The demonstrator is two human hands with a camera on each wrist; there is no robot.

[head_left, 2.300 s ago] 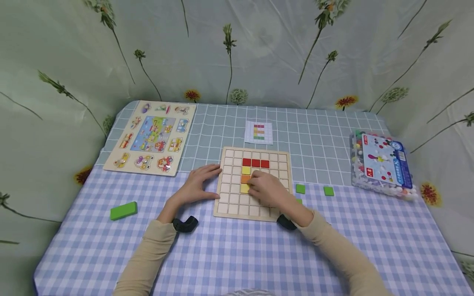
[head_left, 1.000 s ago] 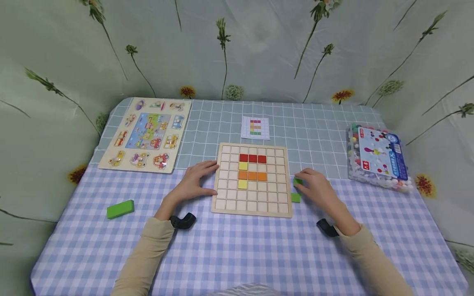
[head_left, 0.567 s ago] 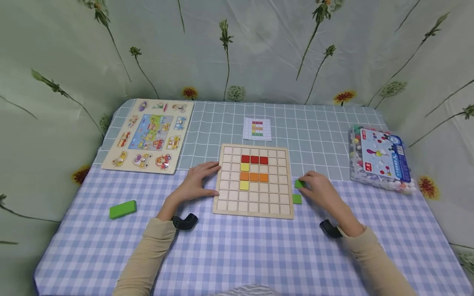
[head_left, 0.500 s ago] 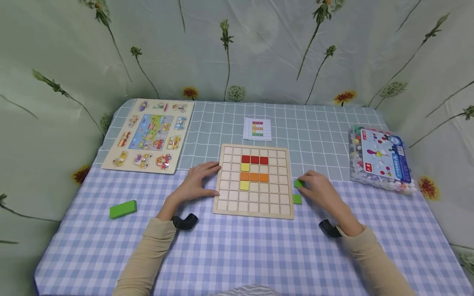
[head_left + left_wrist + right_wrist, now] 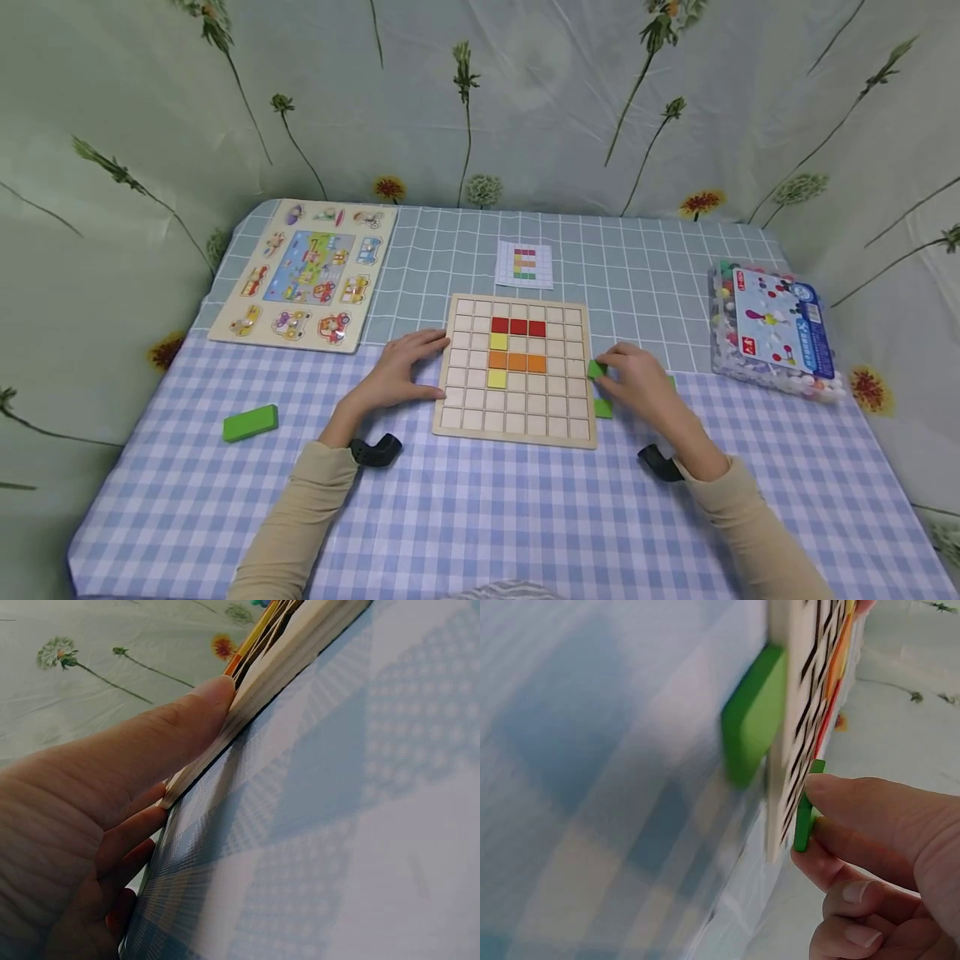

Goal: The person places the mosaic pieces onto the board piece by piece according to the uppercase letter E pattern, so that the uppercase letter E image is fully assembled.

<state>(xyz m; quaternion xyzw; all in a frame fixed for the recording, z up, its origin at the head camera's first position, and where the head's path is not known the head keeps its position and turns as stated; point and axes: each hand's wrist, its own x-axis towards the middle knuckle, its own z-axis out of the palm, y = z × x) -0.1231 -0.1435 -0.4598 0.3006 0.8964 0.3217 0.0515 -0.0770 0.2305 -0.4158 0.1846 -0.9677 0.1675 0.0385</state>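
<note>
My right hand (image 5: 639,383) pinches a small green square tile (image 5: 805,821) between thumb and fingers, at the right edge of the wooden grid board (image 5: 475,400). On the board sit a row of red tiles (image 5: 518,327), a row of orange tiles (image 5: 517,362) and two yellow tiles, the lower yellow tile (image 5: 497,379) beneath the orange row. A second green tile (image 5: 603,408) lies on the cloth against the board's right side; another green tile (image 5: 671,381) peeks out behind my right hand. My left hand (image 5: 397,371) touches the board's left edge with thumb and fingers spread.
Behind the board lies a pattern card (image 5: 524,265) printed with coloured squares. A vehicle picture puzzle (image 5: 311,267) is at the back left, a box of coloured beads (image 5: 776,325) at the right. A green block (image 5: 251,423) lies on the checked cloth left of my left hand.
My right hand left the board, where two more orange tiles now show beside the first. It took a green tile from the cloth and carried it slightly left to the board's edge.
</note>
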